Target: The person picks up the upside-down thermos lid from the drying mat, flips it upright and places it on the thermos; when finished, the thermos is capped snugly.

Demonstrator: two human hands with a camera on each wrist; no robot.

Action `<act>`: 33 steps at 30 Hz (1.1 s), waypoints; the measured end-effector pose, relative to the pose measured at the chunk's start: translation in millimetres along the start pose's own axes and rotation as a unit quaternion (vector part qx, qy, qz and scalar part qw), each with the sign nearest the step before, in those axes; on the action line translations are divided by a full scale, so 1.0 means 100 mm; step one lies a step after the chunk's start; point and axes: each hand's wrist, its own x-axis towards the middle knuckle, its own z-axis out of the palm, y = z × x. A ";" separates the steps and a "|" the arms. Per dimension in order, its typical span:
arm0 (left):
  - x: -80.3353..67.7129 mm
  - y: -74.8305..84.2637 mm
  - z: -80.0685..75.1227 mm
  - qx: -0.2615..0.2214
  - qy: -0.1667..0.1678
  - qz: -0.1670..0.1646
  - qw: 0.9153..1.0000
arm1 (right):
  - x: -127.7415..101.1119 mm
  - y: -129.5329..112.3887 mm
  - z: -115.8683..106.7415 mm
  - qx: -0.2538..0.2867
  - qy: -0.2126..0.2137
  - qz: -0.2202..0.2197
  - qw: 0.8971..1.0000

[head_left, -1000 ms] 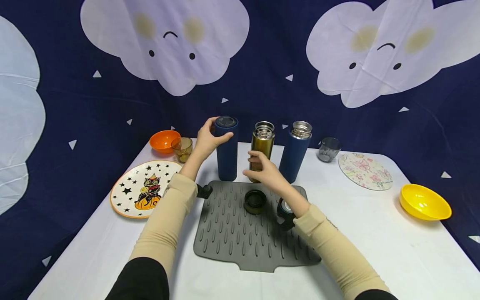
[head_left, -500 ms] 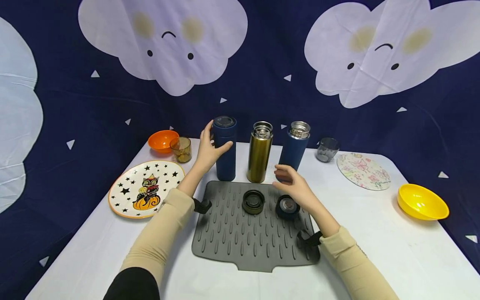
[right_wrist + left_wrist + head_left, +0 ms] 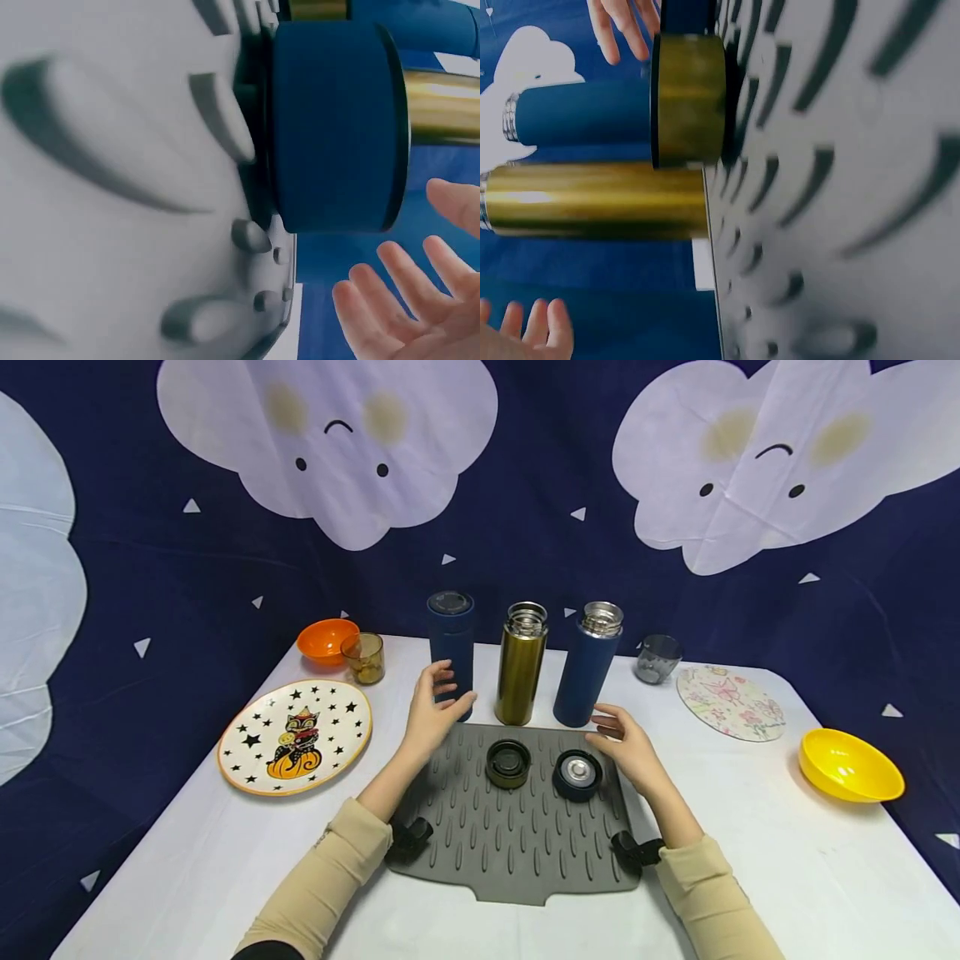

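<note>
Two open hands hold nothing; right hand is just beside the round blue lid, left hand farther.

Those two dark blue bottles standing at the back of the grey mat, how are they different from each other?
The left blue bottle has its cap on, showing a dark flat top; the right blue bottle is uncapped, with a bare silver neck. The left one stands straight, while the right one looks slightly tilted in the head view. The blue cap lies on the grey mat in front of the right one. Both are tall, matte dark blue and flank the gold bottle.
</note>
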 end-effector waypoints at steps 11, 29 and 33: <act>-0.12 -0.08 0.20 0.116 -0.273 -0.039 0.954 | -0.01 0.09 -0.04 0.007 -0.032 0.023 0.999; -0.19 -0.19 0.30 0.264 -0.334 -0.032 0.904 | -0.06 0.16 -0.07 -0.054 -0.025 0.018 0.998; -0.19 -0.19 0.31 0.277 -0.328 -0.028 0.903 | -0.04 0.16 -0.05 -0.062 -0.029 0.031 0.997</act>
